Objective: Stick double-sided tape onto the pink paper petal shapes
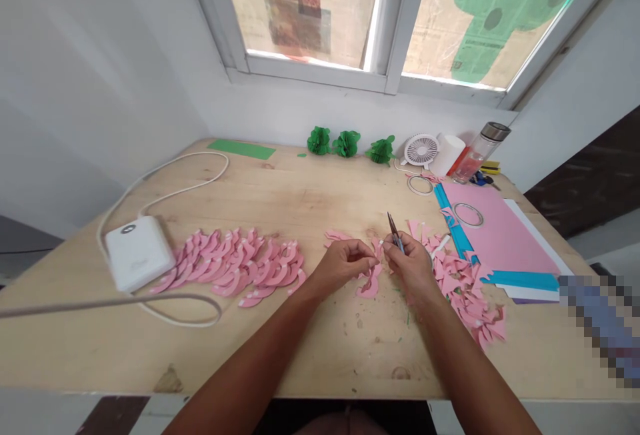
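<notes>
My left hand (347,263) is closed in a pinch on a small pink paper piece (377,248), near the middle of the table. Below its fingertips lies another curved pink paper cutout (369,286). Just to the right, my right hand (409,263) is wrapped round a pair of scissors (395,229), whose blades point away from me; the handles are hidden in the palm. My two hands' fingertips are close together. On the left, curved pink cutouts (240,265) with pale ends lie in overlapping rows. Beside my right forearm is a heap of pink paper scraps (467,298).
A white power bank (139,253) with a looped cable stands at left. Along the back are a green strip (241,149), three green paper balls (346,144), a small fan (421,150) and a bottle (477,153). Rolls of tape (469,215) and coloured sheets (520,238) lie right.
</notes>
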`<move>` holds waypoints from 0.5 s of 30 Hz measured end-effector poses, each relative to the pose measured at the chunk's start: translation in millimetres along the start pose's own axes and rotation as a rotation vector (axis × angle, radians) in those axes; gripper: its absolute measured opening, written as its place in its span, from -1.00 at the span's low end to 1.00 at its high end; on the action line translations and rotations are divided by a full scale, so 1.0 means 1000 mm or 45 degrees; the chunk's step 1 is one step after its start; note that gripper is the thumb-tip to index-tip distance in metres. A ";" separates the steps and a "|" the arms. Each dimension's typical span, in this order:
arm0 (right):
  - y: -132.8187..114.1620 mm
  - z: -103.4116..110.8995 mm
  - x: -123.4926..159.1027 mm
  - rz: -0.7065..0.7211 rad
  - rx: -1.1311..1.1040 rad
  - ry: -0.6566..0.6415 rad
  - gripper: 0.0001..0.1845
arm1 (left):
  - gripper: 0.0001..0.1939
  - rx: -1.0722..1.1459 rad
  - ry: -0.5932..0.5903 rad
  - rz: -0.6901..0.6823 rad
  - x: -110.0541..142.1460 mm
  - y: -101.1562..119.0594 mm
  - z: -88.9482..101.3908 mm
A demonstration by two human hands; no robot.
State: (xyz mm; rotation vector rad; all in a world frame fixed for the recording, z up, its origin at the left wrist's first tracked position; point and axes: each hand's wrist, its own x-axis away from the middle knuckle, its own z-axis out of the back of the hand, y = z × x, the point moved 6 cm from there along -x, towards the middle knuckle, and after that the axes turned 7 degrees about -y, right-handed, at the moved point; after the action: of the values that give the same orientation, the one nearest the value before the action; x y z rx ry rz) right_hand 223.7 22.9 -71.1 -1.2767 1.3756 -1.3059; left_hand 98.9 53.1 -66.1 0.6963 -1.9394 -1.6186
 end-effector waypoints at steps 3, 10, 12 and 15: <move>-0.001 0.001 0.000 0.014 0.033 0.008 -0.82 | -0.83 0.017 0.007 -0.030 0.000 0.001 -0.001; -0.011 0.004 0.001 0.102 0.382 0.105 -0.83 | -0.87 -0.369 0.072 -0.175 0.001 0.005 0.001; -0.012 0.005 0.001 0.104 0.444 0.142 -0.82 | -0.89 -0.520 0.125 -0.215 0.002 0.006 0.003; -0.010 0.006 0.002 0.106 0.513 0.189 -0.80 | -0.90 -0.665 0.172 -0.255 0.003 0.008 0.003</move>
State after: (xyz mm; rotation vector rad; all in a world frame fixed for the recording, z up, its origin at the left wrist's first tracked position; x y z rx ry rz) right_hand 230.8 20.7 -61.6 -0.8564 1.1721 -1.5494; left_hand 94.1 54.3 -58.8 0.7701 -1.2981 -2.0285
